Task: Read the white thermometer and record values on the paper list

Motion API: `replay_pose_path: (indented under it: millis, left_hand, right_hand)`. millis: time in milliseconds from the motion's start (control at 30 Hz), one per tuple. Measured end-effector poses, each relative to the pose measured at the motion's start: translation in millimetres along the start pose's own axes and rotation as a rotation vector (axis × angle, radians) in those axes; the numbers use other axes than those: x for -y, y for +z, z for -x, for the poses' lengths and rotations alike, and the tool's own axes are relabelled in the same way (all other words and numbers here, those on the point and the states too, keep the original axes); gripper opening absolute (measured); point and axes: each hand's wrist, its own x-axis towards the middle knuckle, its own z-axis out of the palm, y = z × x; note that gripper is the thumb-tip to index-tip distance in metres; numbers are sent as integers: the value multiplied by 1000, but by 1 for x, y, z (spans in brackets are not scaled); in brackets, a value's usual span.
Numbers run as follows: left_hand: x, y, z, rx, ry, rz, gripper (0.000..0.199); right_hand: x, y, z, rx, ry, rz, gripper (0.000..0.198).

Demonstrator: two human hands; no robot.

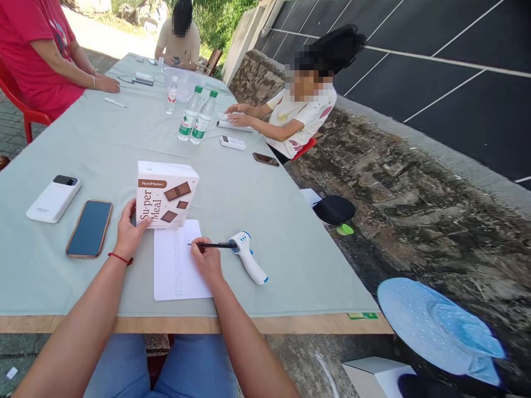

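Note:
My left hand grips the lower left edge of a white box printed "NutriMotion Su-per Meal" with chocolate pieces. The box stands tilted over the top of a white sheet of paper that bears columns of small handwriting. In my right hand is a black pen, its tip pointing left above the paper. Right of that hand lies a white and blue infrared thermometer. A smartphone and a white power bank lie to the left of my left hand.
Water bottles stand mid-table on the grey-green cloth, with a clear tub behind. Three people sit around the table. Near the person at right are a white roll and a dark phone. A blue hat is beyond the right corner.

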Motion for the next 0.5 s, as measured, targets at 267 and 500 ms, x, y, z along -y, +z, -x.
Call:
replay_pose_path:
  millis: [267, 500]
  left_hand:
    - [-3, 1, 0, 3, 10, 6, 77]
    - [-4, 1, 0, 0, 10, 16, 77]
  right_hand:
    - [-2, -2, 0, -64, 15, -35, 22]
    - [-3, -3, -1, -71, 12, -36, 21]
